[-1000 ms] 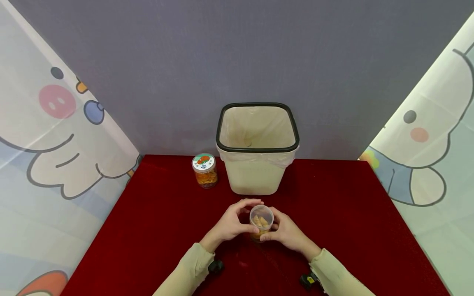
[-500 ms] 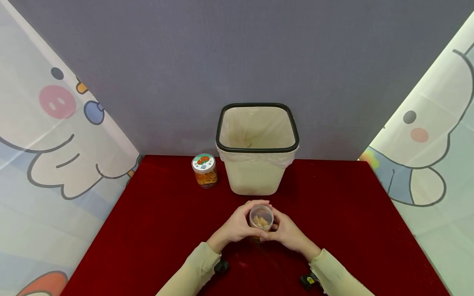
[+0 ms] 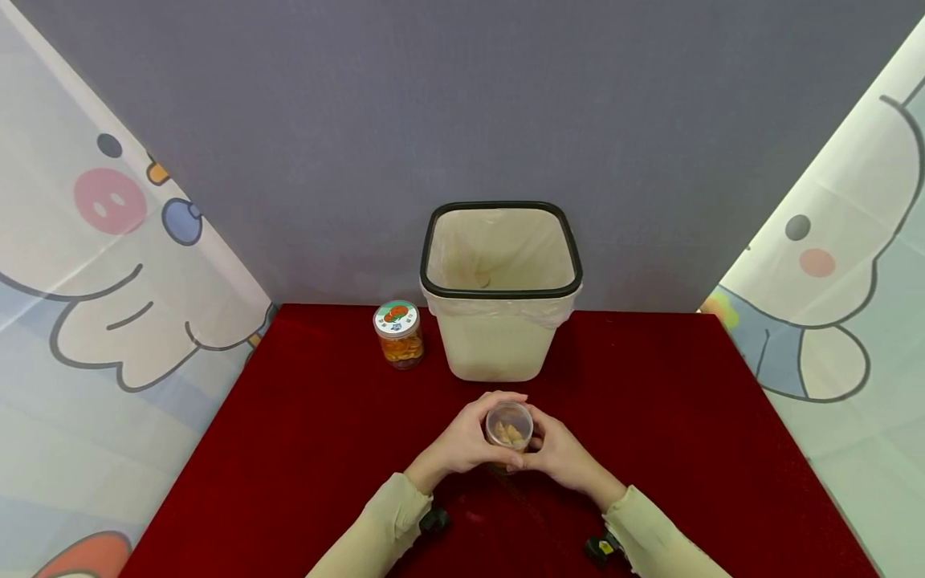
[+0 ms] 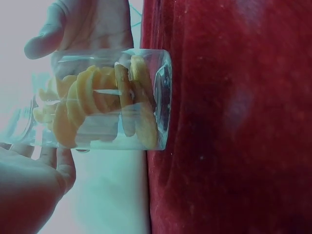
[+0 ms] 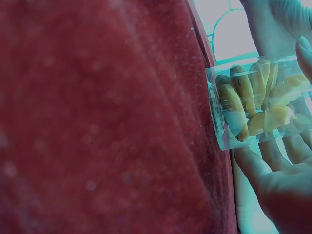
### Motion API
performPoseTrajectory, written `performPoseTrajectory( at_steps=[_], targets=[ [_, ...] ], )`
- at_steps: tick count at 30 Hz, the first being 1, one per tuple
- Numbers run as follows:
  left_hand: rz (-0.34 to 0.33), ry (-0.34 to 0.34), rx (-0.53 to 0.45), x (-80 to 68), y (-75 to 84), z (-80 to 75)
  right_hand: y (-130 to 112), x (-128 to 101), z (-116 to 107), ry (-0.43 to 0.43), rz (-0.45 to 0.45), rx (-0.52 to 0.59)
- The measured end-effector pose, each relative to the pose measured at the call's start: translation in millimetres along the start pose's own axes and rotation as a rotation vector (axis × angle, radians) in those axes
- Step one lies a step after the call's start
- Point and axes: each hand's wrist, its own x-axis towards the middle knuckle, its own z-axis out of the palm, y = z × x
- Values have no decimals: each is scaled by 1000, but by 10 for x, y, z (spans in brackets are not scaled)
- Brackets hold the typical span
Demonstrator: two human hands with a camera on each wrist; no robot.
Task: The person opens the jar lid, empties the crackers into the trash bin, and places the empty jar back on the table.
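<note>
A clear plastic jar (image 3: 510, 424) with yellow-orange dried fruit or snack pieces (image 4: 87, 97) inside stands upright on the red cloth. My left hand (image 3: 462, 440) grips it from the left, fingers around the far side near the rim and thumb across the front. From the right, my right hand (image 3: 567, 456) holds the same jar, and the two thumbs meet at its near side. In the right wrist view the jar's base (image 5: 217, 114) faces the cloth. Whether a transparent lid covers its top, I cannot tell.
A cream bin (image 3: 499, 333) with a black rim and a plastic liner stands behind the hands. Left of it is a second jar (image 3: 400, 335) with a white-and-green labelled lid. A grey wall (image 3: 499, 104) rises at the back of the red cloth (image 3: 311, 449).
My left hand has shifted right and closer around the jar, bringing its thumb against the right thumb. The right hand and the jar have hardly moved.
</note>
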Motion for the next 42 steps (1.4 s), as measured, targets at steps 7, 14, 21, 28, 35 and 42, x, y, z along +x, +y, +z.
performPoseTrajectory(
  at_steps=[7,14,21,28,35,42],
  targets=[
    [13,19,10,-41,-1,-44,0,3,8,-2,-3,4],
    [32,27,22,-92,-19,-101,15,5,-6,28,-58,-91],
    [53,55,17,-133,-13,-161,-3,2,-5,61,-57,-163],
    [43,95,46,-185,-25,-214,-16,1,6,65,-46,-158],
    [27,130,60,-213,-41,-238,-16,4,-7,53,-33,-139],
    [32,133,79,-195,-10,-236,-18,16,-13,50,-45,-150]
  ],
)
